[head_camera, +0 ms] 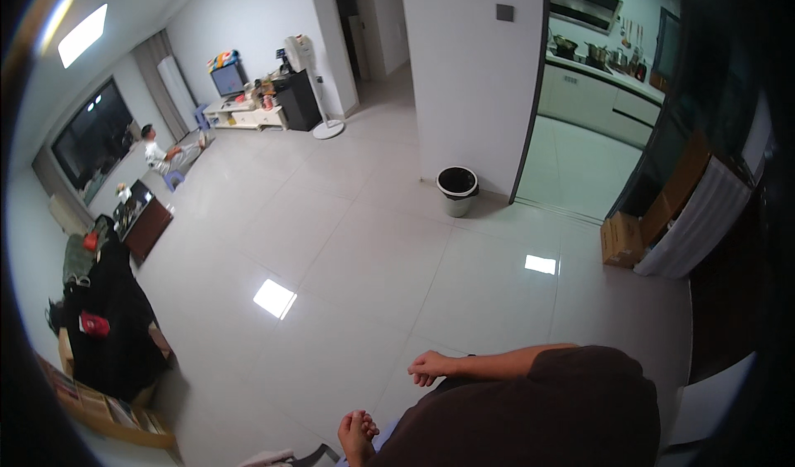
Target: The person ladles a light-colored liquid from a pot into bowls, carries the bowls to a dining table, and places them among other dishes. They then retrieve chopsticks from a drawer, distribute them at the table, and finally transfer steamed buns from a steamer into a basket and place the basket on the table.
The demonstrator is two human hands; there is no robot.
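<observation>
Both of my hands hang in front of my dark shirt, near the bottom of the head view. My left hand [358, 433] is loosely curled by the lower edge, above a light blue patch of cloth; whether it holds anything is hard to tell. Farther right and up, my right hand [428, 368] has bent fingers pointing downward, and no object shows in it. Beyond the hands lies a pale tiled floor [372, 262] with ceiling lights reflected in it. A waste bin [457, 209] with a black liner stands by the white wall.
A person [164, 156] sits on a low stool beyond a dark table [148, 228]. A pedestal fan [328, 129] stands beside a black cabinet [298, 100]. Cardboard boxes [622, 240] are by the kitchen doorway. A sofa with black cloth [118, 343] and a wooden shelf [105, 426] are at left.
</observation>
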